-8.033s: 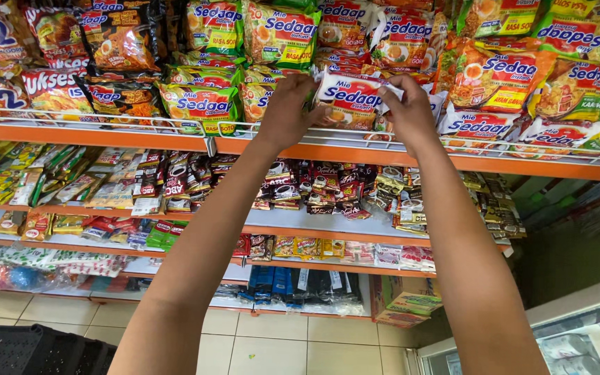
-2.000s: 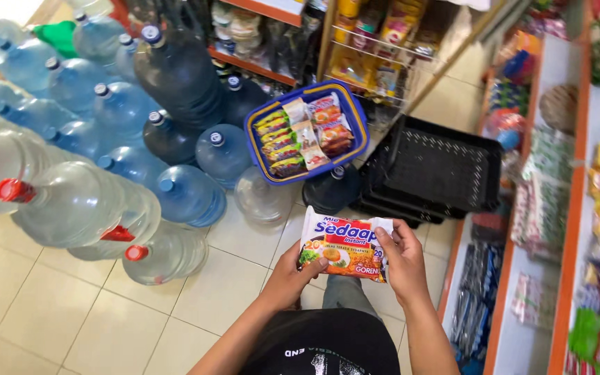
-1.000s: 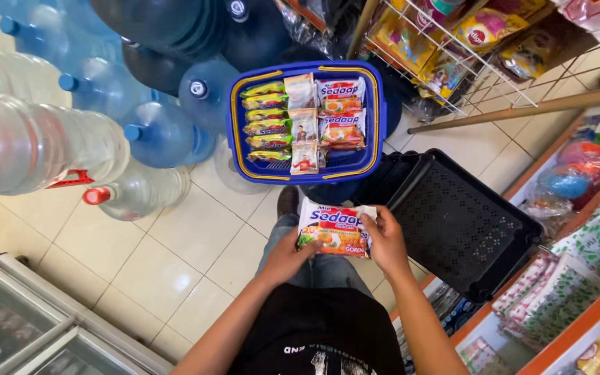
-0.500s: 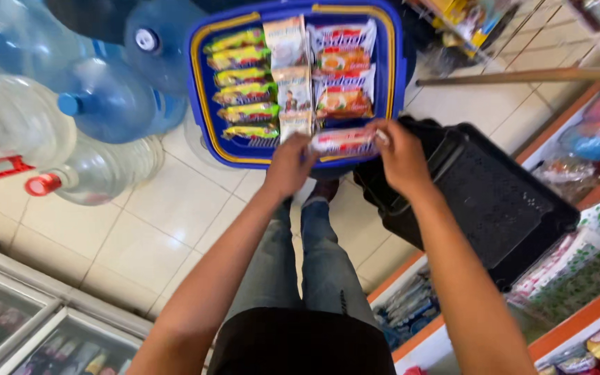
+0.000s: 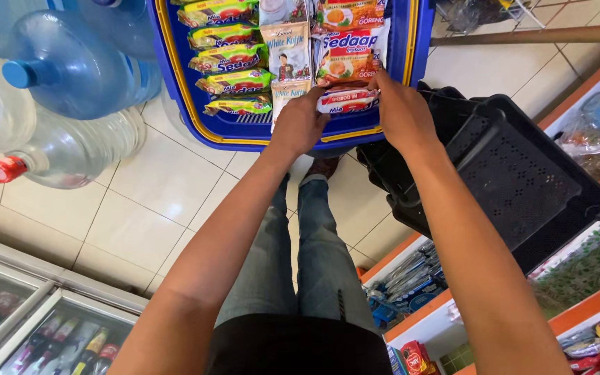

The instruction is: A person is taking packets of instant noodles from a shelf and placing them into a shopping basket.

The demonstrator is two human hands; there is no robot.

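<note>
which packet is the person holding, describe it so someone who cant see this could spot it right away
Start at the blue basket with the yellow rim on the tiled floor beside the big water jugs. At its near edge, the left hand and right hand grip one noodle packet between them. Unlike the green-and-yellow packets stacked along the basket's left side, it is red and white and held edge-on.

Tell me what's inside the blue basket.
The blue basket holds a column of green-yellow packets, pale sachets and red-orange noodle packs. Both the left hand and right hand grip another noodle pack. Anything beneath is hidden.
</note>
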